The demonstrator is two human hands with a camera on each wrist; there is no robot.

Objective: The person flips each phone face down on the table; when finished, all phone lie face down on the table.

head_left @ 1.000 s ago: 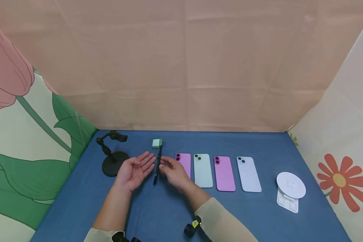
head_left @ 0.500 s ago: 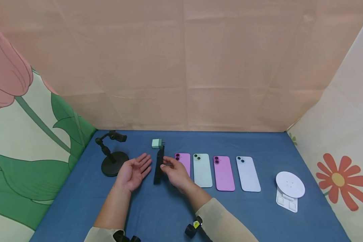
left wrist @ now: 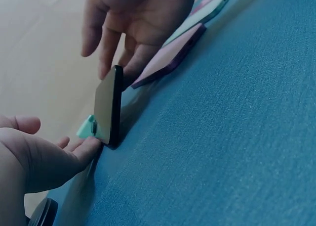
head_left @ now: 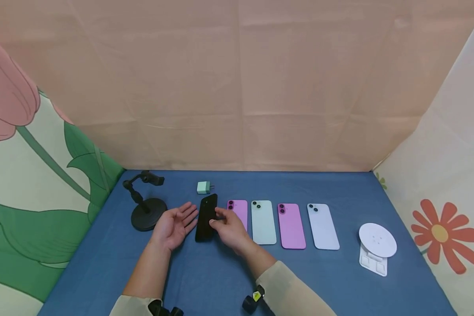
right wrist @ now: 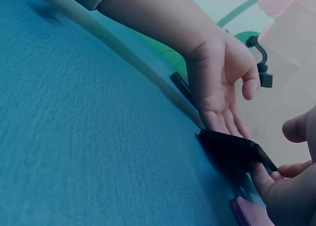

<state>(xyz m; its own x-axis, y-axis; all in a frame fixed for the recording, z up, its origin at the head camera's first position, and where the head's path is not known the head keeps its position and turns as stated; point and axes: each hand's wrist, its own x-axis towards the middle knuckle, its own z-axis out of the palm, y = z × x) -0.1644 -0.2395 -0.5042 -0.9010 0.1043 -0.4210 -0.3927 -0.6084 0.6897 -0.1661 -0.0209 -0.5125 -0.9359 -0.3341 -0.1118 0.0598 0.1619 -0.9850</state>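
Observation:
A smartphone (head_left: 206,218) with its dark screen facing up stands tilted between my hands, low over the blue cloth. The fingers of my right hand (head_left: 231,230) hold its right edge; in the right wrist view, some of them lie under the phone (right wrist: 229,149). My right thumb tip appears apart from it. My left hand (head_left: 174,224) lies palm toward the phone with fingers extended. In the left wrist view, fingertips of the left hand (left wrist: 44,159) touch or nearly touch the phone's lower edge. The phone's back is mostly hidden.
Rightward lie a purple phone (head_left: 241,210), a mint phone (head_left: 263,224), a pink phone (head_left: 292,226) and a pale lilac phone (head_left: 324,227). A mint charger plug (head_left: 203,188) is behind. A black stand (head_left: 149,214) stands left; a white round-topped stand (head_left: 378,240) stands right.
The phone has turned from edge-on to showing its whole dark screen, its top coming away from the charger plug in view. Both hands have stayed nearly in place.

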